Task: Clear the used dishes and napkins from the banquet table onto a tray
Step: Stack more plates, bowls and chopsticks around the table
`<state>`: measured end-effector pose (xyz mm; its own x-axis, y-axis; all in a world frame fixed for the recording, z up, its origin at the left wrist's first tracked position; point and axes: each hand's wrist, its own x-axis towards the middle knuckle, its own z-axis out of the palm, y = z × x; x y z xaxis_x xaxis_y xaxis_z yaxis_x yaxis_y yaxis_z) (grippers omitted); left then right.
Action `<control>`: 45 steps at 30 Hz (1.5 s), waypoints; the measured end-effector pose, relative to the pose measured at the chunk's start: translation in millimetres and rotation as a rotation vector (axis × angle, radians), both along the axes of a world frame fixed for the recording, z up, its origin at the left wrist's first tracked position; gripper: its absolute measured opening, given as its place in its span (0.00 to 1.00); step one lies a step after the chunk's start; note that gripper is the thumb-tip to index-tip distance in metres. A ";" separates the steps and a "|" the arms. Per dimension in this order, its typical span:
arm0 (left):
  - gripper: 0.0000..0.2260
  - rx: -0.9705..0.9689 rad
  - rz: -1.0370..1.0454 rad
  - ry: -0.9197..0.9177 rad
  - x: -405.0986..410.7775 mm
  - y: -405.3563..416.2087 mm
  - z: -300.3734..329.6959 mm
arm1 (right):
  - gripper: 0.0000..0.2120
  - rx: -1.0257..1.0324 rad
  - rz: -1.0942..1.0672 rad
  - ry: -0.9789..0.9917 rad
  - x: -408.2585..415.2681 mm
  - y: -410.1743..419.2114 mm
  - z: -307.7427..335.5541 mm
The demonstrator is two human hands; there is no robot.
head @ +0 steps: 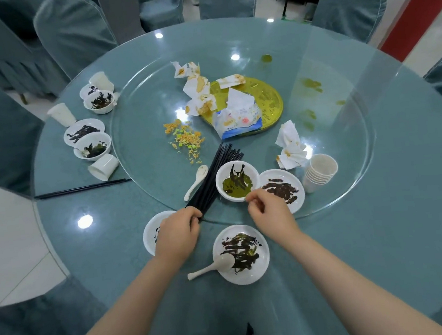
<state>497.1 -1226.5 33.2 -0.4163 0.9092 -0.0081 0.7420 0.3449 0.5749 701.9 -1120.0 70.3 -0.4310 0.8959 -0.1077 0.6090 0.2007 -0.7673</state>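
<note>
Gripping chopsticks (215,179), left hand (178,234); right hand (270,210) seemingly pinches bowl (237,181) rim.

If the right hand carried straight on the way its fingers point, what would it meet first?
Probably the bowl with green sauce: the right hand reaches up-left, fingertips already at its near rim. Whether they touch is unclear.

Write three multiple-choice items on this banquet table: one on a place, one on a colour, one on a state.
1. Where does the white ceramic spoon nearest the camera rest?
A. on a smeared white plate
B. inside a cup
C. on a chair

2. What colour is the round tray under the tissue pack?
A. red
B. gold
C. black

3. What is the left hand doing?
A. hanging idle
B. gripping the bundle of black chopsticks
C. lifting a cup

Answers: 1 A, its bowl lies on the plate; 2 B, it gleams gold; 3 B, fingers curl round the bundle's near end.
</note>
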 end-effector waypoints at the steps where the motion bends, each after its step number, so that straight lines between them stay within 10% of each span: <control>1: 0.08 0.002 0.044 -0.017 -6.1 -4.4 -1.0 | 0.08 -0.041 0.019 0.006 -6.1 -6.8 -4.0; 9: 0.19 -0.066 0.263 0.140 -48.7 -53.1 -22.7 | 0.11 -0.325 0.140 -0.010 -53.8 -59.6 -30.7; 15: 0.23 -0.235 0.292 -0.117 -54.1 -77.2 -32.5 | 0.26 -0.412 0.294 -0.151 -83.3 -78.8 -36.2; 30: 0.13 -0.026 0.528 -0.509 -61.1 -94.3 -23.4 | 0.03 -0.559 0.073 0.096 -106.7 -90.3 -35.4; 45: 0.13 0.196 0.336 -0.606 -17.8 -3.3 15.9 | 0.07 -0.485 -0.169 0.310 -48.4 -38.9 2.7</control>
